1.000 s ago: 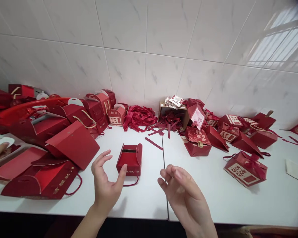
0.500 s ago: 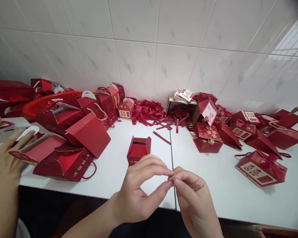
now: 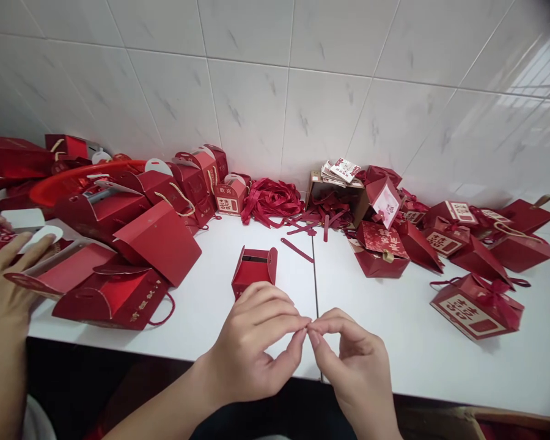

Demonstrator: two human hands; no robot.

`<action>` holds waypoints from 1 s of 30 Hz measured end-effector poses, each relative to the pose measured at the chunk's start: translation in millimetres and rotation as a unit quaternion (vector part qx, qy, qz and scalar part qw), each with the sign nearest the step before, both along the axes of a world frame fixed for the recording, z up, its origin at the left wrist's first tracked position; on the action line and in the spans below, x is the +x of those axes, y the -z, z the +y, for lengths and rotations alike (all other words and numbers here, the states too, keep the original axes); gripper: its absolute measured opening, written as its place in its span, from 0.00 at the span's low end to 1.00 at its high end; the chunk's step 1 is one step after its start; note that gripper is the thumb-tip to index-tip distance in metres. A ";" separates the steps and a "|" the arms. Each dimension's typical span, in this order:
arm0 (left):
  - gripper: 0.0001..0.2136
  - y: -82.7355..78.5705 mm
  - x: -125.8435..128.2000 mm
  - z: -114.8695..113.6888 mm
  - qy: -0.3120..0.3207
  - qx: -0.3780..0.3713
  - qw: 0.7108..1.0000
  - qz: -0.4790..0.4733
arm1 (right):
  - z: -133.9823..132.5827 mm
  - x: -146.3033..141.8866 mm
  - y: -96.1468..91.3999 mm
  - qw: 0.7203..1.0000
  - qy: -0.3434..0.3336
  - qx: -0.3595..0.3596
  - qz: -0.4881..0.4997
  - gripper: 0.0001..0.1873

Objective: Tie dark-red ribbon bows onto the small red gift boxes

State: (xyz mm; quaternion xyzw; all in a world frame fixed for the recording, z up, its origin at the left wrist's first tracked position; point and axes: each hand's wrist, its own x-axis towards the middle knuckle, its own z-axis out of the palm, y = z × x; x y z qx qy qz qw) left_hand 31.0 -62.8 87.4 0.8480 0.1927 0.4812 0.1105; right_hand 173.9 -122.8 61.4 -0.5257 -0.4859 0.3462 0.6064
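Note:
My left hand [image 3: 261, 351] and my right hand [image 3: 352, 360] meet fingertip to fingertip above the table's front edge. Thumb and index finger are pinched together on each; whatever lies between them is too small to make out. Just beyond my left hand stands a small red gift box [image 3: 255, 266], its top partly open over a dark slot and its front hidden by my fingers. Past it, thin dark red strips [image 3: 297, 249] lie on the white table [image 3: 201, 318] near the seam.
Open red boxes [image 3: 114, 299] crowd the left, where a co-worker's hand [image 3: 13, 275] reaches among them. Red ribbon [image 3: 272, 201] is heaped by the tiled wall. An open carton [image 3: 334, 189] holds strips, cards on top. Finished-looking boxes [image 3: 479, 305] stand at right.
My pinched fingertips have shifted slightly left and drawn a little apart. At far left, the co-worker's hands have moved and a patterned red item now shows between them. The view has tilted slightly.

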 end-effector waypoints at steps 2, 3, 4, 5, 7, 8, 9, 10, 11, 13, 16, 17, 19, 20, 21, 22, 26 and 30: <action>0.10 1.8 -0.5 0.4 -0.009 0.007 1.000 0.005 | 0.1 -1.3 3.9 1.000 0.010 -0.008 -0.010 0.03; 0.09 2.7 -0.8 0.5 -0.014 0.010 1.000 0.006 | 0.2 -2.0 5.7 1.000 0.013 -0.008 -0.015 0.03; 0.09 3.5 -1.0 0.5 -0.018 0.012 1.000 0.005 | 0.4 -2.8 7.3 1.000 0.014 -0.007 -0.021 0.03; 0.09 4.5 -1.2 0.5 -0.022 0.012 1.000 0.003 | 0.6 -3.6 8.6 1.000 0.014 -0.004 -0.027 0.04; 0.09 6.8 -1.8 0.3 -0.026 0.008 1.000 -0.006 | 1.2 -5.2 11.0 0.999 0.010 0.008 -0.040 0.04; 0.09 8.0 -2.4 0.1 -0.025 0.002 1.000 -0.009 | 1.5 -6.1 12.1 0.999 0.009 0.013 -0.046 0.04; 0.09 9.3 -3.1 0.1 -0.024 -0.005 1.000 -0.010 | 1.7 -6.9 13.1 0.999 0.010 0.018 -0.050 0.04; 0.09 10.4 -4.1 0.2 -0.024 -0.013 1.000 -0.006 | 1.8 -7.8 14.2 0.998 0.012 0.022 -0.053 0.04; 0.08 11.4 -5.4 0.5 -0.026 -0.024 0.999 0.004 | 1.8 -8.6 15.3 0.998 0.009 0.025 -0.058 0.04; 0.06 13.1 -8.5 1.9 -0.026 -0.046 0.997 0.049 | 1.4 -9.7 17.7 0.997 0.002 0.034 -0.070 0.04; 0.04 15.9 -12.7 5.3 0.005 -0.047 0.987 0.154 | 0.9 -9.4 21.0 0.997 -0.014 0.027 -0.071 0.04; 0.04 17.2 -13.7 6.4 0.019 -0.038 0.983 0.180 | 0.9 -8.7 22.0 0.998 -0.021 0.017 -0.064 0.04; 0.05 20.5 -14.5 8.0 0.034 -0.022 0.978 0.206 | 1.3 -6.8 24.0 0.997 -0.051 -0.014 -0.052 0.04; 0.06 22.4 -14.5 8.5 0.035 -0.018 0.977 0.207 | 1.6 -6.0 25.2 0.997 -0.063 -0.027 -0.046 0.04; 0.06 24.5 -14.4 8.8 0.033 -0.016 0.978 0.206 | 1.9 -5.5 26.6 0.996 -0.068 -0.035 -0.041 0.04; 0.06 26.7 -14.2 9.1 0.029 -0.013 0.979 0.203 | 2.0 -5.4 28.2 0.996 -0.067 -0.041 -0.038 0.04; 0.08 38.0 -12.6 10.2 0.003 -0.012 0.982 0.189 | 1.3 -8.4 36.1 0.997 -0.045 -0.050 -0.039 0.06; 0.10 53.4 -7.1 10.6 -0.008 -0.042 0.986 0.159 | 1.9 -10.6 42.0 0.997 -0.024 -0.060 -0.036 0.07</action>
